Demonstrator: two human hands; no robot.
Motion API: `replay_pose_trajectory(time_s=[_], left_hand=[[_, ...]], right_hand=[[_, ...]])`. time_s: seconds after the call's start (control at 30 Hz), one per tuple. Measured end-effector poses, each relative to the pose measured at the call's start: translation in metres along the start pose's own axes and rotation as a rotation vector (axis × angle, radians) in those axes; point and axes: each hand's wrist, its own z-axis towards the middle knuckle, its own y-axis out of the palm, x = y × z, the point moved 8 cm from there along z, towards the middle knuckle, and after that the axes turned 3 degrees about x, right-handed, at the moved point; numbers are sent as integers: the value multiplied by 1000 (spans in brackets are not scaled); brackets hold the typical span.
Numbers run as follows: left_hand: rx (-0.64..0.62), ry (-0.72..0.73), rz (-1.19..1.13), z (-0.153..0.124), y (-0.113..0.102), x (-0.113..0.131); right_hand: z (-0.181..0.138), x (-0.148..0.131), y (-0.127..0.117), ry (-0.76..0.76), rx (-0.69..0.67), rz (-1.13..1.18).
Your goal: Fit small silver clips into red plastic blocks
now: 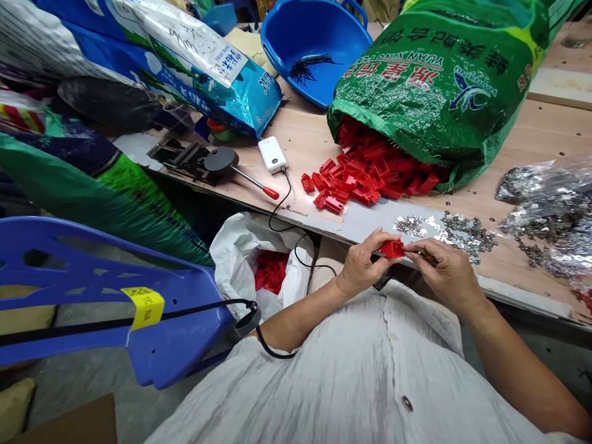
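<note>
Between thumb and fingers, my left hand (366, 261) grips a small red plastic housing (393, 248) above the table's front edge. From the other side my right hand (446, 271) is closed in a pinch, its fingertips meeting the housing. Something thin and dark shows at those fingertips, too small to name. Just beyond the hands lie small metal pieces (411, 226) in loose heaps on a grey sheet. More red housings (354, 179) spill from the mouth of a green woven sack (430, 92) onto the table.
A blue basin (314, 37) holds dark thin strips. A lever press (222, 161) with a red-tipped handle and a white power bank (272, 154) stand left. A white sack (231, 250) with red pieces hangs below the edge, near a blue chair (185, 308). Plastic bags (555, 203) lie right.
</note>
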Motion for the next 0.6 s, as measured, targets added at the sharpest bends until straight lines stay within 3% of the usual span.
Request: replay_pose_trajectory(time_s=[0.1, 0.27, 0.4, 0.5, 0.6], left_hand=[[-6, 38, 24, -1, 2, 4], [45, -38, -90, -5, 1, 0], [109, -44, -145, -9, -3, -1], [115, -48, -167, -9, -4, -3], [89, -4, -117, -8, -2, -1]], right_hand=[[1, -3, 4, -18, -6, 27], [1, 1, 6, 54, -29, 160], [-3, 15, 8, 178, -137, 377], [-8, 33, 6, 322, -108, 439], [-8, 37, 8, 364, -88, 447]])
